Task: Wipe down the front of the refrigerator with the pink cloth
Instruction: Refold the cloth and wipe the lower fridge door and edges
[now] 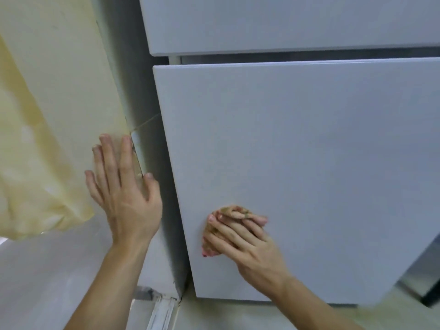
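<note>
1. The pink cloth [234, 211], bunched, lies against the lower door of the refrigerator [309, 163], near the door's left edge.
2. The right hand [242, 236] has its grip flat, with straight fingers pressing the cloth to the door.
3. The left hand [123, 194] has its grip apart, with the palm flat on the wall [78, 79] beside a yellow curtain [28, 163].

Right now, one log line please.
right hand presses crumpled pink cloth on white lower fridge door | left hand flat against cream wall
</note>
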`<state>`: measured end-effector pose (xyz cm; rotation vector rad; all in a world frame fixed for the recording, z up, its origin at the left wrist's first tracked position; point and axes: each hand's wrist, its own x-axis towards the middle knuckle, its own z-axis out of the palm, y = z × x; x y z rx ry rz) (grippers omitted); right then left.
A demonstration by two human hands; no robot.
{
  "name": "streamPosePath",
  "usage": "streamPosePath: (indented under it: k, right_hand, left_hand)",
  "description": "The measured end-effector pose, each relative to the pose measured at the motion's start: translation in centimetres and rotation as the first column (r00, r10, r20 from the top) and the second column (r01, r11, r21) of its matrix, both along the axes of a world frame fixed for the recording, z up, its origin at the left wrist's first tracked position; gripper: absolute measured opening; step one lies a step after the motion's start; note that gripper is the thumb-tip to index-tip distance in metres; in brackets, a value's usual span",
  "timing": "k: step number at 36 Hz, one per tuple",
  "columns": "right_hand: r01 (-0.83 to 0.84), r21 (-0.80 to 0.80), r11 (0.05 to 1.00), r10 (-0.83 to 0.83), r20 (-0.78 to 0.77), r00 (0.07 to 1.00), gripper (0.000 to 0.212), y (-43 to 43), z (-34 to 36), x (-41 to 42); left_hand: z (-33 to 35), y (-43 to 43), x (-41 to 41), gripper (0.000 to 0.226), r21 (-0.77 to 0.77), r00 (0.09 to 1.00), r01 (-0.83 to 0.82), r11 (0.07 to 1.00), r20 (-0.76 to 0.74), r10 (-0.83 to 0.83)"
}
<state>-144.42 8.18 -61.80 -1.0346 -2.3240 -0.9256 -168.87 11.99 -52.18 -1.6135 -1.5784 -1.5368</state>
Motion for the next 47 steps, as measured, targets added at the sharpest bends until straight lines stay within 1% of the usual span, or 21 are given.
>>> streamPosePath:
  k: [2, 5, 7, 9, 11, 12, 14, 16, 18, 21, 25, 28, 30, 32, 35, 37, 39, 40, 42, 45, 47]
  right_hand:
    - [-0.009, 0.005, 1.000, 0.010, -0.038, 0.999, 0.073, 0.0, 1.3, 0.2]
    - [-0.032, 0.134, 0.991, 0.066, -0.262, 0.963, 0.067, 0.4, 5.8, -0.1]
    - [0.000, 0.265, 0.964, 0.131, -0.476, 0.869, 0.059, 1.1, 10.9, -0.2]
    - [0.096, 0.351, 0.932, 0.171, -0.656, 0.736, 0.051, 1.7, 16.1, -0.3]
    - [0.176, 0.377, 0.909, 0.185, -0.744, 0.642, 0.045, 2.1, 18.8, -0.9]
    - [0.194, 0.377, 0.906, 0.184, -0.762, 0.620, 0.044, 2.2, 19.0, -1.3]
    - [0.208, 0.377, 0.902, 0.164, -0.747, 0.645, 0.044, 2.2, 17.7, -2.0]
    - [0.184, 0.385, 0.904, 0.142, -0.679, 0.720, 0.048, 2.1, 14.8, -2.1]
    - [0.136, 0.359, 0.923, 0.102, -0.572, 0.814, 0.057, 1.8, 10.9, -1.4]
    - [0.082, 0.284, 0.955, 0.025, -0.353, 0.935, 0.067, 0.9, 3.6, 1.3]
    - [0.082, 0.155, 0.985, -0.054, -0.175, 0.983, 0.083, -0.3, -2.3, 5.8]
    - [0.051, 0.116, 0.992, -0.037, -0.117, 0.992, 0.077, -0.5, -2.5, 7.2]
    - [0.049, 0.108, 0.993, -0.034, -0.130, 0.991, 0.078, -0.4, -1.7, 7.4]
    - [0.058, 0.149, 0.987, -0.031, -0.178, 0.984, 0.078, -0.4, -0.1, 7.3]
    - [0.130, 0.298, 0.946, -0.011, -0.370, 0.929, 0.073, 0.2, 4.7, 7.2]
    - [0.177, 0.350, 0.920, 0.026, -0.505, 0.863, 0.059, 0.5, 9.3, 7.1]
    - [0.207, 0.358, 0.911, 0.044, -0.582, 0.812, 0.044, 0.8, 13.1, 7.4]
    - [0.229, 0.355, 0.907, 0.039, -0.610, 0.792, 0.042, 0.9, 14.2, 7.7]
    - [0.271, 0.358, 0.893, 0.027, -0.646, 0.763, 0.043, 1.1, 14.9, 8.1]
    - [0.306, 0.352, 0.885, 0.018, -0.681, 0.732, 0.043, 1.1, 13.3, 7.4]
    - [0.265, 0.349, 0.899, 0.026, -0.646, 0.763, 0.042, 0.7, 10.4, 7.4]
  left_hand:
    - [-0.1, -0.2, 0.4, 0.084, 0.030, 1.000, 0.021, 0.999, 0.004, -0.022]
    - [-0.2, -0.6, 1.2, 0.084, 0.059, 0.998, 0.063, 0.996, -0.011, -0.062]
    - [0.0, -0.9, 1.6, 0.081, 0.058, 0.994, 0.105, 0.993, -0.033, -0.103]
    - [0.3, -1.0, 1.9, 0.077, 0.055, 0.990, 0.136, 0.989, -0.058, -0.133]
    - [0.6, -1.1, 2.3, 0.073, 0.058, 0.986, 0.157, 0.986, -0.063, -0.153]
    - [0.8, -1.1, 2.5, 0.070, 0.065, 0.984, 0.171, 0.983, -0.063, -0.167]
    - [1.0, -1.1, 3.3, 0.066, 0.081, 0.975, 0.213, 0.974, -0.088, -0.205]
    - [1.1, -1.1, 4.1, 0.062, 0.101, 0.961, 0.255, 0.962, -0.138, -0.241]
    - [0.8, -1.0, 4.9, 0.061, 0.109, 0.953, 0.271, 0.956, -0.170, -0.251]
    - [-0.3, -0.8, 6.0, 0.063, 0.088, 0.959, 0.239, 0.967, -0.179, -0.220]
    - [-1.4, -0.6, 7.2, 0.066, 0.076, 0.970, 0.196, 0.978, -0.158, -0.183]
    - [-1.4, -0.6, 7.5, 0.066, 0.082, 0.973, 0.187, 0.979, -0.151, -0.174]
    - [-1.4, -0.6, 7.5, 0.066, 0.080, 0.973, 0.191, 0.978, -0.146, -0.178]
    - [-1.4, -0.7, 7.4, 0.065, 0.082, 0.972, 0.201, 0.976, -0.144, -0.188]
    - [-1.4, -0.9, 7.3, 0.063, 0.092, 0.967, 0.212, 0.973, -0.165, -0.195]
    - [-1.6, -1.1, 7.3, 0.063, 0.088, 0.964, 0.216, 0.972, -0.180, -0.198]
    - [-1.7, -1.3, 7.7, 0.062, 0.081, 0.964, 0.219, 0.972, -0.171, -0.203]
    - [-1.7, -1.4, 7.9, 0.062, 0.079, 0.964, 0.222, 0.972, -0.164, -0.207]
    - [-1.7, -1.7, 8.4, 0.064, 0.081, 0.968, 0.213, 0.974, -0.157, -0.198]
    - [-1.4, -2.0, 9.0, 0.070, 0.077, 0.964, 0.205, 0.976, -0.189, -0.187]
    - [-1.3, -2.2, 9.6, 0.073, 0.065, 0.955, 0.225, 0.972, -0.214, -0.206]
